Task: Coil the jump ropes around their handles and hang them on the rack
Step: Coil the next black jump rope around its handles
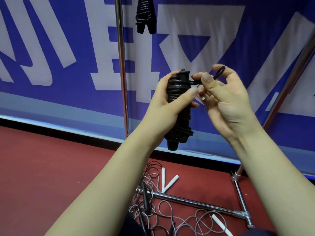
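two grips hold one bundle (180, 121) before the rack (121, 65): left grip (162, 106) curls round its upright coil, right grip (228, 103) pinches the loop (221, 71) jutting rightward from its top.

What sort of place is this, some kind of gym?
Most likely a sports hall or gym. The red floor looks like court flooring, a blue banner with big white characters runs along the wall, and loose jump ropes lie tangled by a metal rack where a coiled rope already hangs.
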{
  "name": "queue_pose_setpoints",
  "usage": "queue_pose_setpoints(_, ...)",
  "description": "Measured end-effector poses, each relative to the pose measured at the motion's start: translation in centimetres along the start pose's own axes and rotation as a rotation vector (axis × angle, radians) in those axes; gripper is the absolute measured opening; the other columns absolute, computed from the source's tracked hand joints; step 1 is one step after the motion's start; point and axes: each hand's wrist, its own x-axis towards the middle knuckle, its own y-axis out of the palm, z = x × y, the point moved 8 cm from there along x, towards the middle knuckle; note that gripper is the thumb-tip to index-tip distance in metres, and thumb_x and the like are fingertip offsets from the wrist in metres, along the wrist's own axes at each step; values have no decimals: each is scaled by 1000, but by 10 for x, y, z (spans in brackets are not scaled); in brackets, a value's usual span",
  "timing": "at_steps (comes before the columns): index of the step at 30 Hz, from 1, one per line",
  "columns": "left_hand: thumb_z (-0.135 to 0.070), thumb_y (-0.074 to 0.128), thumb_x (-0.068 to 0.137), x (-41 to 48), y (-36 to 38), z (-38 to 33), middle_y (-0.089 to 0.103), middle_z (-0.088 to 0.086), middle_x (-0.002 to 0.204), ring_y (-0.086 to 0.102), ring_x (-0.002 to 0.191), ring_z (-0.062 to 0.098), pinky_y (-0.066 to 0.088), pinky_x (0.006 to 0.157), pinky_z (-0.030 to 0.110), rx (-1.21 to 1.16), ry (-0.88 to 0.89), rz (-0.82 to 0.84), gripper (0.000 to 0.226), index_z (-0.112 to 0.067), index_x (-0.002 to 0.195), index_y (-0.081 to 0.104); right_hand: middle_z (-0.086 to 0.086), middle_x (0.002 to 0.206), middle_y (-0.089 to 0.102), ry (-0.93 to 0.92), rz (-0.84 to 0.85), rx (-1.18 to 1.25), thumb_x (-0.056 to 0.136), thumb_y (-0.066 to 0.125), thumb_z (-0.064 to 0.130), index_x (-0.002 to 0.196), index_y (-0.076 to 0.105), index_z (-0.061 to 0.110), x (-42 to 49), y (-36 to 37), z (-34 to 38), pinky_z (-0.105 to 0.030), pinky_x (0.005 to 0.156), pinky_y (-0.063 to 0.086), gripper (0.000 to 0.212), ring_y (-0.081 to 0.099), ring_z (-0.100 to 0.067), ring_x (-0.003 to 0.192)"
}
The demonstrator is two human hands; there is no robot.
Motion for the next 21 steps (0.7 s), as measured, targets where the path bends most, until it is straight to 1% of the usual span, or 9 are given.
queue_pose_setpoints(2,-15,59,95,1,0,5,68,-6,85,68,77,16,54,70,29,-115,-62,-10,37,-18,131,49,-8,86,74,-11,-8,36,79,66,10,105,46,9,0,2,1,-20,62,46,33,54,-10,61)
queue_pose_setpoints(5,-23,56,97,1,0,8,68,6,80,66,73,14,54,71,32,-165,-97,4,42,-12,136,47,-5,82,73,-40,-6,-25,87,62,7,95,61,8,0,4,3,-19,58,45,8,52,-10,60)
queue_pose_setpoints(9,-39,56,87,2,-2,7,65,10,76,64,68,17,54,65,30,-156,-89,14,56,-11,135,47,-1,78,64,-34,35,-82,99,52,10,96,68,12,0,7,5,-18,64,45,17,49,-9,67)
queue_pose_setpoints(11,-52,50,82,4,-6,8,65,7,73,62,65,19,53,62,31,-133,-95,-2,65,-9,131,48,-3,81,51,-18,116,-109,94,56,12,98,62,7,-2,16,4,-17,67,41,9,46,-7,71)
queue_pose_setpoints(13,-58,40,87,5,-7,11,64,6,71,59,62,19,52,58,29,-145,-131,-2,70,-5,131,48,0,80,47,-78,130,-181,88,65,19,102,62,1,-3,20,7,-18,66,39,22,47,-5,69)
queue_pose_setpoints(15,-54,34,96,5,-6,13,64,7,77,57,59,17,51,54,26,-254,-165,7,59,-10,131,51,2,75,56,-151,114,-274,83,66,28,100,68,18,-5,22,12,-20,62,40,20,44,-9,64)
queue_pose_setpoints(16,-52,35,98,5,-5,13,65,6,83,57,58,15,50,53,26,-323,-167,10,52,-13,128,53,0,74,62,-173,110,-317,83,66,31,105,66,25,-7,23,14,-21,60,40,23,42,-12,61)
queue_pose_setpoints(18,-49,39,98,6,-5,13,66,3,87,57,56,12,50,54,26,-399,-162,12,44,-16,119,60,-5,78,70,-170,91,-342,83,65,29,114,54,25,-7,22,16,-21,58,42,34,46,-15,57)
queue_pose_setpoints(21,-50,42,94,6,-4,15,66,3,80,59,55,12,49,55,26,-381,-169,32,45,-23,84,77,-3,73,71,-179,31,-289,76,68,28,101,59,16,-7,18,19,-18,56,42,29,50,-13,54)
